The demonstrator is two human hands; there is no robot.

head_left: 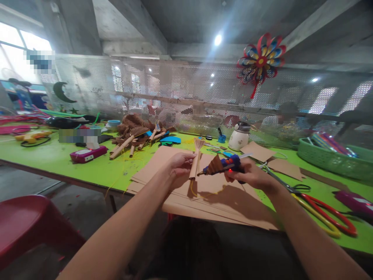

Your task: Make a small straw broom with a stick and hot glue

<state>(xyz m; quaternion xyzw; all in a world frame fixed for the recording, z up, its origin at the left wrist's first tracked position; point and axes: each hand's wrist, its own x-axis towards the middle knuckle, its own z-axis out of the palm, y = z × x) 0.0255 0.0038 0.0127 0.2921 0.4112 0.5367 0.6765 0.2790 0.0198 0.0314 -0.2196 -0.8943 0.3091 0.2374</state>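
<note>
I can see the left hand (181, 165) pinching a brown paper tube (194, 166) just above the brown paper (180, 204), with the tip of the glue gun (229, 165) so near the tube that I can't tell if they touch. The right hand (252, 174) is wrapped around the glue gun, near the big scissors (313, 208); if it slips, I think hot glue could burn the left fingers.

Bare hands (180, 165), smooth bare forearms (128, 225), and dark clothing (189, 249) below, its details indistinct.
</note>
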